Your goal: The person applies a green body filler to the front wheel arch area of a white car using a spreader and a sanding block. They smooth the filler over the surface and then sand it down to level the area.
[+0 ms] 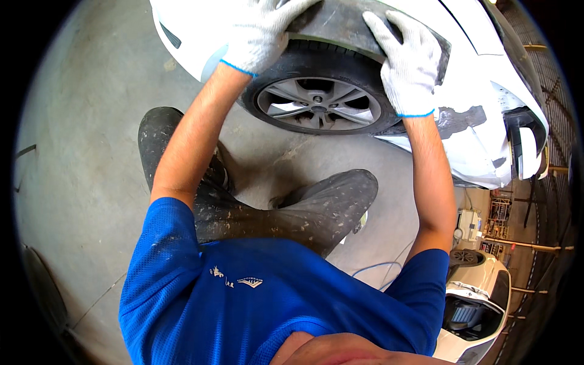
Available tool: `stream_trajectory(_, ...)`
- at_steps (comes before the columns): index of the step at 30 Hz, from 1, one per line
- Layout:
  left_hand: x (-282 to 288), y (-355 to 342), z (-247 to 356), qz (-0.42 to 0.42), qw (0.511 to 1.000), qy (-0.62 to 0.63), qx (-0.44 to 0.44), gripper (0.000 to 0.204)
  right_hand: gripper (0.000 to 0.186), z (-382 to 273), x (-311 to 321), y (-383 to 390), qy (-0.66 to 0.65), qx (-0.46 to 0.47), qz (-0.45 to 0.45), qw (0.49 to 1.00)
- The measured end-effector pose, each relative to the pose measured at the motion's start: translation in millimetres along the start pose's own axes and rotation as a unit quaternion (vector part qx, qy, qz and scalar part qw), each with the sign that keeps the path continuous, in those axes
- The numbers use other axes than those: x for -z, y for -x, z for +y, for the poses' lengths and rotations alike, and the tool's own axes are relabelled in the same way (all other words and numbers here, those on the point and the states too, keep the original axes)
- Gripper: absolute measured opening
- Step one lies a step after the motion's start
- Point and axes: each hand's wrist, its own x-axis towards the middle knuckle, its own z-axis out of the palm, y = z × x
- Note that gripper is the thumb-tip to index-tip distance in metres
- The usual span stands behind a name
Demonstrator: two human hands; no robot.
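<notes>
Above a wheel point(319, 100) of a white car point(480, 146), both my hands, in white knit gloves with blue cuffs, lie on the bodywork. A dark grey, sheet-like patch point(340, 24) runs along the wheel arch; whether it is a loose sheet or a coating I cannot tell. My left hand point(258, 39) rests at its left end, thumb and fingers apart, some fingertips cut off by the upper edge. Over the patch's right end lies my right hand point(413, 64), fingers spread and flat. Neither hand visibly grips anything.
A dark scuffed area point(459, 120) marks the white bodywork right of my right hand. My bent knees point(347, 194) are close below the wheel. A blue hose point(377, 266) lies on the grey floor point(91, 152). Farther right are a beige car point(480, 304) and shelving point(500, 216).
</notes>
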Motion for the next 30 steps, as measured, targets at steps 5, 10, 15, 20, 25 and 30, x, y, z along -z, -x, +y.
stream_trajectory(5, 5.7, -22.1, -13.6, 0.003, 1.000, -0.001, 0.008, 0.074, 0.076, 5.0, -7.3, -21.2, -0.005, 0.001, -0.007, 1.000)
stream_trajectory(10, -2.4, -21.3, -19.8, 0.007, 1.000, 0.000, 0.020, 0.075, 0.076, 6.0, -18.6, -23.1, -0.003, -0.001, -0.018, 1.000)
stream_trajectory(15, -14.6, -7.9, -12.4, 0.006, 0.999, 0.002, 0.033, 0.076, 0.077, 9.0, -28.6, -8.1, 0.000, -0.007, -0.025, 1.000)
stream_trajectory(20, -40.9, 31.1, 12.1, 0.012, 0.999, -0.005, 0.049, 0.077, 0.079, 7.4, -40.7, 27.1, 0.011, -0.002, -0.025, 1.000)
stream_trajectory(25, -93.5, 80.9, 23.3, 0.086, 0.995, -0.035, 0.039, 0.079, 0.068, 19.7, -71.2, 69.3, 0.062, 0.068, 0.066, 0.994)
stream_trajectory(30, -94.6, 103.7, 47.8, 0.067, 0.996, -0.036, 0.048, 0.056, 0.067, 3.2, -62.3, 99.7, 0.020, 0.046, 0.004, 0.999)
